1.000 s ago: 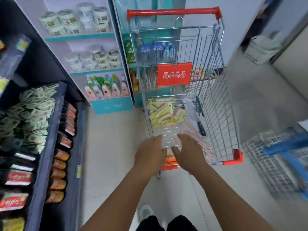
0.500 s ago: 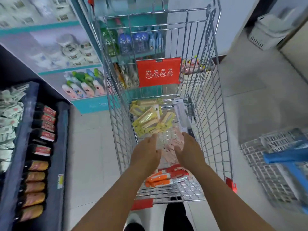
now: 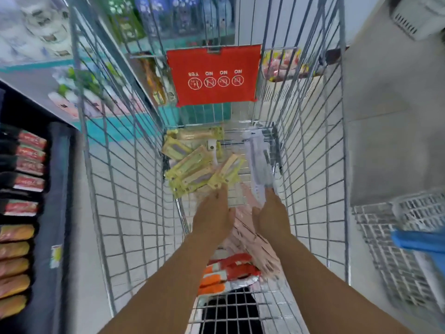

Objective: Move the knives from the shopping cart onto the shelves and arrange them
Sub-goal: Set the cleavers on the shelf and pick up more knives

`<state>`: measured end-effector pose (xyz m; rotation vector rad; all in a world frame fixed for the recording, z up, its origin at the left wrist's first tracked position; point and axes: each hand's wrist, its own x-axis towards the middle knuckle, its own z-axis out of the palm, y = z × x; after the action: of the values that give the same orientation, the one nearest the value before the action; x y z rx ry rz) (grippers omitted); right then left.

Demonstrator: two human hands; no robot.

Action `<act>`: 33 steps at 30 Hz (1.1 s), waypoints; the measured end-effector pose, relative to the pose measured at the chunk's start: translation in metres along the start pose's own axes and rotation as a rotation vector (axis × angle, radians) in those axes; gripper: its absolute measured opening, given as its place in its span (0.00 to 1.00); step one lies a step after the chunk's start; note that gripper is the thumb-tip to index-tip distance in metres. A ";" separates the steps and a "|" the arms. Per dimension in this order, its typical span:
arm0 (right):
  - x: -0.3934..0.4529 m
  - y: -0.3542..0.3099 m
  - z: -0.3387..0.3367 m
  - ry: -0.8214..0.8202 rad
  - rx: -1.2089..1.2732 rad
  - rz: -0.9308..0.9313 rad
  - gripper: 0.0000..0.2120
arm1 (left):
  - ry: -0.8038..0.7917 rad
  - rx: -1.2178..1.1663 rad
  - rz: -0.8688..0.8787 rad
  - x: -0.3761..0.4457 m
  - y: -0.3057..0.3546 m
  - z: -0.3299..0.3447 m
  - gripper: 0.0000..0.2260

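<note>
Both my arms reach down into a wire shopping cart [image 3: 125,189]. On its floor lie several yellow-carded knife packs [image 3: 192,169] at the far end, a long white-packed knife [image 3: 258,162] at the far right, pink packs [image 3: 250,235] in the middle and orange-red packs [image 3: 228,273] nearest me. My left hand [image 3: 213,215] hovers by the edge of the yellow packs, fingers pointing down. My right hand [image 3: 271,215] is at the near end of the white pack and over the pink packs. Whether either hand grips anything is hidden by the backs of the hands.
A red warning flap [image 3: 214,75] hangs on the cart's far wall. A dark shelf [image 3: 55,189] with red and orange packaged goods runs along the left. A white plastic basket [image 3: 395,237] with a blue handle stands on the floor at right. Teal shelving with bottles is beyond the cart.
My view has dropped closer into the cart. Both hands have gone from the cart's near rim down and forward, deeper into the basket, to the yellow and white packs.
</note>
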<state>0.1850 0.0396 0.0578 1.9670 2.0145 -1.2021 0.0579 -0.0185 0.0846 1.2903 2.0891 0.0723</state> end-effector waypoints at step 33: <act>0.080 0.045 0.050 0.190 -0.453 0.148 0.27 | -0.224 -0.179 0.180 0.080 -0.009 0.097 0.25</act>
<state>0.1881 0.0706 -0.0417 2.0027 1.9568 -0.4846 0.0833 0.0139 -0.0339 1.3100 1.7352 0.1808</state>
